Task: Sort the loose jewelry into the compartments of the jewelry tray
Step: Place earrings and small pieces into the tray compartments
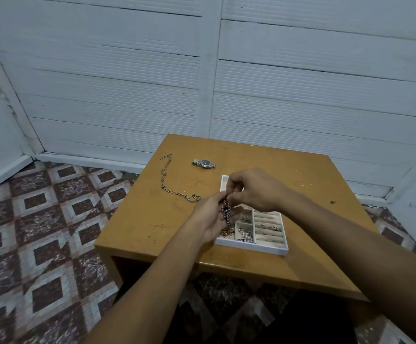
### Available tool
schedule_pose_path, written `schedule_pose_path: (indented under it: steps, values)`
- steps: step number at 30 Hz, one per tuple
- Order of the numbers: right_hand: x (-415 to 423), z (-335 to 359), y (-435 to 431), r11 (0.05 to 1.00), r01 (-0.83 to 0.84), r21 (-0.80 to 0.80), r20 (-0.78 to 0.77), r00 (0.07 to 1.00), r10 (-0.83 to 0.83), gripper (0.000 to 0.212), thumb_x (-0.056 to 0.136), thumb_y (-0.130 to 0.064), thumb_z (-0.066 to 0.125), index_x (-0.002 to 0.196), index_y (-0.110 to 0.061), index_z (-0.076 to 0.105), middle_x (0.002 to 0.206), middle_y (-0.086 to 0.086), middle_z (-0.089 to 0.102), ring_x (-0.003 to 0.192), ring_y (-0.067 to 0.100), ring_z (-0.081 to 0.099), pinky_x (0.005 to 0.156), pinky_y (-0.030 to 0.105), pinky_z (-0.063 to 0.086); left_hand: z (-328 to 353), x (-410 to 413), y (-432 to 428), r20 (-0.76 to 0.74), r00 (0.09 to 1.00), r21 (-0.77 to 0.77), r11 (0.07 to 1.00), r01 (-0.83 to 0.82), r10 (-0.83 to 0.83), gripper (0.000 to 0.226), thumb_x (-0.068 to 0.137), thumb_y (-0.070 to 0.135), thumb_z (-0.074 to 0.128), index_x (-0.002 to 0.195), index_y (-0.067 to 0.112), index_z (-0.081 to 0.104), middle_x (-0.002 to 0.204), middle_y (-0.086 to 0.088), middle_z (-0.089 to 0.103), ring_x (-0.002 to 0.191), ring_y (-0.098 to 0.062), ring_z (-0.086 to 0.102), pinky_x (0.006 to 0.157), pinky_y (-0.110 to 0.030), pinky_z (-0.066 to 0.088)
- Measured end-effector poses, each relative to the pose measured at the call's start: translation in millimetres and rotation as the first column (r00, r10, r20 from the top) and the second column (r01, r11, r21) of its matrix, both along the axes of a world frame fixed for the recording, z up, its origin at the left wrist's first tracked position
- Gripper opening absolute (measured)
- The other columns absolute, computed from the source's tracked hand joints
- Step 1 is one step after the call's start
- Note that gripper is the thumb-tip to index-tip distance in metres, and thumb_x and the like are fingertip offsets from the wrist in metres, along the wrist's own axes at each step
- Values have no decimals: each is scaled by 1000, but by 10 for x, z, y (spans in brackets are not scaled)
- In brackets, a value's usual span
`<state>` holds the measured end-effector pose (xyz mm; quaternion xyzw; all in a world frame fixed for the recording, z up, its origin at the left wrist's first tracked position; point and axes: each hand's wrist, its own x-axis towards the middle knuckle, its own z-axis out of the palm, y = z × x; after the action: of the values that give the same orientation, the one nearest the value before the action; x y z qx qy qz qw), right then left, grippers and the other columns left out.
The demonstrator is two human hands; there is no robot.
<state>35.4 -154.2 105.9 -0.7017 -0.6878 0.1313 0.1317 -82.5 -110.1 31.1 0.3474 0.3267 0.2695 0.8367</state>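
A white jewelry tray (269, 249) with beige compartments sits near the table's front edge, partly hidden by my hands. Above its left side my right hand (254, 189) pinches the top of a dark silver chain bracelet (226, 212) that hangs down. My left hand (211, 217) is cupped beside and under the bracelet, fingers curled against it at the top. Rings (274, 228) sit in the tray's right slots, and a pearl piece (247, 236) lies in a middle compartment. A long silver chain necklace (166, 176) and a wristwatch (204, 163) lie loose on the table.
The wooden table (301, 180) stands against a white panelled wall, with patterned tile floor to the left. Its right half holds nothing but a small dark speck (332, 202).
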Motion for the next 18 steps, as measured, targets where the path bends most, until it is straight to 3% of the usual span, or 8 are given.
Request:
schedule_pose_path:
  steps: [6,11,18]
  values:
    - [-32,-145,113,995,62,74,-26,998,-61,4,84,-18,70,84,-16,68,77,-3,64,68,10,53,52,7,34,-20,-113,32,-23,998,-2,998,60,-60,25,101,20,38,94,6,57,70,-9,57,59,-16,54,50,-25,46]
    - [-6,-225,129,984,138,112,-99,987,-127,2,83,-15,71,85,-14,71,72,-6,61,61,0,50,56,4,36,-43,-153,49,-33,994,-32,994,104,-105,25,100,21,39,92,5,58,73,-8,60,62,-16,57,56,-25,49]
    - [51,-258,87,965,234,117,-191,959,-209,3,83,-15,71,82,-18,71,76,-4,66,70,8,58,56,9,38,-63,-100,31,-35,992,-19,993,118,-119,17,99,15,45,101,2,58,75,-9,64,64,-16,61,59,-24,52]
